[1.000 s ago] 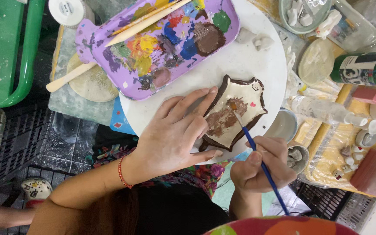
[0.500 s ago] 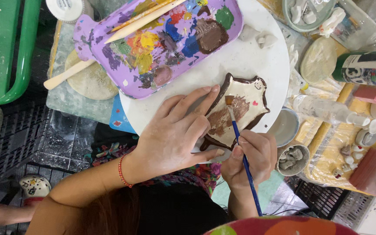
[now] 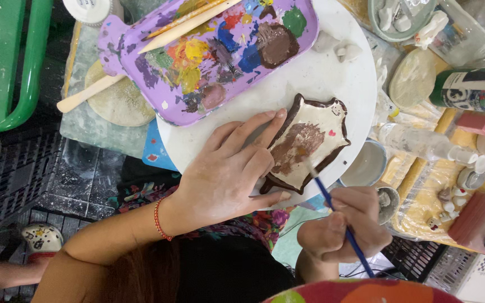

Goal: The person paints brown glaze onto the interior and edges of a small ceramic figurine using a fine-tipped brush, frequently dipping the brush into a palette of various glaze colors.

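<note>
1. Left hand [image 3: 228, 171] lies flat, fingers spread, pressing the cat-shaped ceramic dish [image 3: 305, 145] on the white turntable [image 3: 332, 73].
2. Right hand [image 3: 346, 227], just beside the dish, grips a blue paintbrush [image 3: 341, 221], its tip on the dish.
3. Purple paint palette [image 3: 209, 56] sits beyond the dish.

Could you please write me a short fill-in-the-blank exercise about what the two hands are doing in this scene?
1. The right hand holds a thin paintbrush with a ____ handle.
2. The left hand rests flat on the edge of the animal-shaped clay dish, whose rim is painted dark ____.
3. The dish lies on a round ____ board.
4. The paint-smeared palette beside it is ____ in colour.

Missing words: blue; brown; white; purple
</note>
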